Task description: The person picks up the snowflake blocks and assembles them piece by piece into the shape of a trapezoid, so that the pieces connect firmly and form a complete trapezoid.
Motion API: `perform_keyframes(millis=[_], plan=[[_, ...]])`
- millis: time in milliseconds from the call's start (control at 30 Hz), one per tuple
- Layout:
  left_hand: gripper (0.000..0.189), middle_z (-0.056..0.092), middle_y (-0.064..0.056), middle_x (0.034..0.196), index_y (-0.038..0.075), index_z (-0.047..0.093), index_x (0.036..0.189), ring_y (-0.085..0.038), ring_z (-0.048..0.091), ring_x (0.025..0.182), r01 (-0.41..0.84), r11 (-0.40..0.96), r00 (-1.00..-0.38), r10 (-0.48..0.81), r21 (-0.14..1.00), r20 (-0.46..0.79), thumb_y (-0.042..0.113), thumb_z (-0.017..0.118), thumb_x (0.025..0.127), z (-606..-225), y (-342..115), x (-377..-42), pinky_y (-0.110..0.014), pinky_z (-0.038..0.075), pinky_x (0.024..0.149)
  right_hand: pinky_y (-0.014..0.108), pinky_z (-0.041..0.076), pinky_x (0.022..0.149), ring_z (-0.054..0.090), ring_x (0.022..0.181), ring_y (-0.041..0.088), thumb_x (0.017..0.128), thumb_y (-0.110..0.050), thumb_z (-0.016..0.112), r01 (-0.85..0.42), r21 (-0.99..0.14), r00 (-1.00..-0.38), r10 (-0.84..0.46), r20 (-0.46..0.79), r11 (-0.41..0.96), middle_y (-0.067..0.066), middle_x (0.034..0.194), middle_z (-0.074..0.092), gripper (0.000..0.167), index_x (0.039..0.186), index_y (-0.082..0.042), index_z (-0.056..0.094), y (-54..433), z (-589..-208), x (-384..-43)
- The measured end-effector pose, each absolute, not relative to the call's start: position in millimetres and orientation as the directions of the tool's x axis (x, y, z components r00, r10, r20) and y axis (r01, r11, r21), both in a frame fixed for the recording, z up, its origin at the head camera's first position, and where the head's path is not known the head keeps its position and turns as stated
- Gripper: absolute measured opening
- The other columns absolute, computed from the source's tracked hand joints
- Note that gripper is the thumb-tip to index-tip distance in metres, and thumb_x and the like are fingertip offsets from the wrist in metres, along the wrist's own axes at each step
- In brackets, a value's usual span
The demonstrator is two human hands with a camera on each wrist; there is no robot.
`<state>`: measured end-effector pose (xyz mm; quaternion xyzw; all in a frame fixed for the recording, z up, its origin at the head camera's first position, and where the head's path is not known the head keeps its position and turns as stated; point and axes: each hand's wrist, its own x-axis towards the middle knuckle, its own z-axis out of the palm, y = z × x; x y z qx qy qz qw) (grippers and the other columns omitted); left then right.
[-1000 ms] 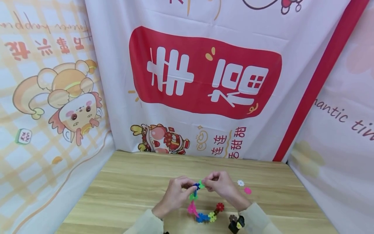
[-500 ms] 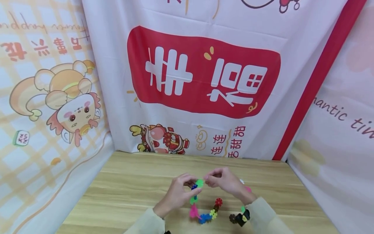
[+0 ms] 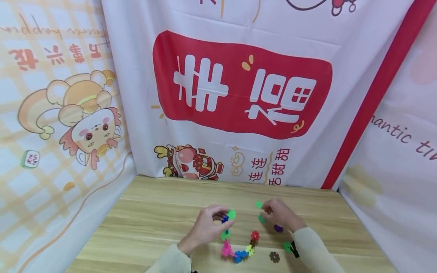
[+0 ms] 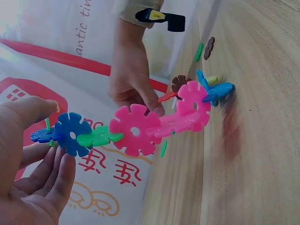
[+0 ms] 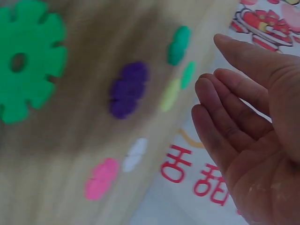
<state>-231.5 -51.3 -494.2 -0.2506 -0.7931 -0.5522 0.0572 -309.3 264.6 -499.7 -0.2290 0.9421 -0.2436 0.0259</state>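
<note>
My left hand (image 3: 209, 225) pinches the upper end of a curved chain of slotted flower-shaped plastic discs. A green disc (image 3: 231, 215) tops that end, beside a dark blue disc (image 4: 64, 124) between thumb and fingers. Further along come pink discs (image 4: 123, 127), blue ones and a yellow disc (image 3: 250, 250), finishing in a red disc (image 3: 255, 235). To the right, my right hand (image 5: 258, 117) hovers over loose discs, fingers loosely bent and holding nothing. Nearest to it are a teal disc (image 5: 179, 46), a purple disc (image 5: 130, 89) and a small green disc (image 3: 258, 204).
Loose on the wooden table (image 3: 153, 212) lie a brown disc (image 3: 272, 256), a larger-looking green disc (image 5: 42, 37), a pink disc (image 5: 102, 179), a white disc (image 5: 135, 154) and a pale yellow disc (image 5: 170, 95). Printed cloth (image 3: 136, 113) hangs behind and at both sides.
My right hand has left the green end of the chain and moved right, over the loose discs. My left hand keeps its hold on the chain, nearly in the same place.
</note>
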Motion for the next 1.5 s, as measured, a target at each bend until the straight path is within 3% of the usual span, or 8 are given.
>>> perform_keyframes(millis=[267,467,600,900,1200,1500], plan=[[0.035,0.074,0.001,0.109,0.016,0.074,0.119,-0.005,0.070,0.093,0.448,0.281,-0.881,0.301,0.849,0.365,0.028,0.086,0.090,-496,-51,-230,-0.025,0.064,0.089,0.023,0.056,0.069,0.063,0.078,0.011,0.088,-0.008,0.085,-0.459,-0.466,-0.871,-0.485,0.071,0.756,0.004,0.089,0.074,0.016,0.100,-0.003,0.078,263,-524,-316],[0.033,0.074,0.003,0.109,0.017,0.074,0.119,-0.005,0.070,0.093,0.443,0.277,-0.881,0.308,0.853,0.358,0.028,0.085,0.090,-494,-51,-230,-0.025,0.064,0.088,0.022,0.054,0.068,0.061,0.074,0.006,0.084,-0.010,0.088,-0.402,-0.497,-0.899,-0.436,0.051,0.769,-0.001,0.082,0.072,0.014,0.088,-0.007,0.075,264,-526,-316],[0.033,0.074,0.003,0.109,0.017,0.074,0.119,-0.005,0.070,0.093,0.445,0.270,-0.878,0.317,0.854,0.357,0.031,0.085,0.091,-495,-50,-230,-0.025,0.064,0.088,0.021,0.052,0.063,0.058,0.070,0.006,0.089,-0.008,0.083,-0.384,-0.530,-0.901,-0.433,0.035,0.756,-0.004,0.077,0.068,0.015,0.081,-0.011,0.071,267,-519,-313],[0.034,0.074,0.001,0.112,0.015,0.075,0.120,-0.006,0.071,0.095,0.454,0.248,-0.870,0.332,0.856,0.365,0.030,0.084,0.092,-494,-49,-229,-0.022,0.063,0.090,0.021,0.050,0.059,0.055,0.068,0.005,0.101,-0.018,0.072,-0.470,-0.610,-0.850,-0.513,0.119,0.638,0.003,0.084,0.070,0.011,0.090,-0.016,0.071,253,-477,-299],[0.033,0.073,0.002,0.113,0.017,0.075,0.121,-0.006,0.070,0.097,0.457,0.234,-0.862,0.355,0.858,0.362,0.033,0.082,0.093,-493,-48,-230,-0.022,0.063,0.091,0.023,0.061,0.071,0.067,0.079,0.008,0.100,-0.025,0.074,-0.543,-0.681,-0.809,-0.524,0.268,0.491,-0.001,0.091,0.076,0.007,0.096,-0.019,0.075,230,-441,-275],[0.034,0.073,0.004,0.113,0.019,0.074,0.123,-0.007,0.070,0.097,0.468,0.236,-0.855,0.365,0.851,0.369,0.033,0.081,0.094,-493,-49,-229,-0.023,0.062,0.092,0.028,0.064,0.077,0.070,0.084,0.013,0.099,-0.024,0.074,-0.563,-0.717,-0.796,-0.503,0.337,0.411,-0.002,0.095,0.077,0.007,0.100,-0.017,0.075,208,-440,-261]])
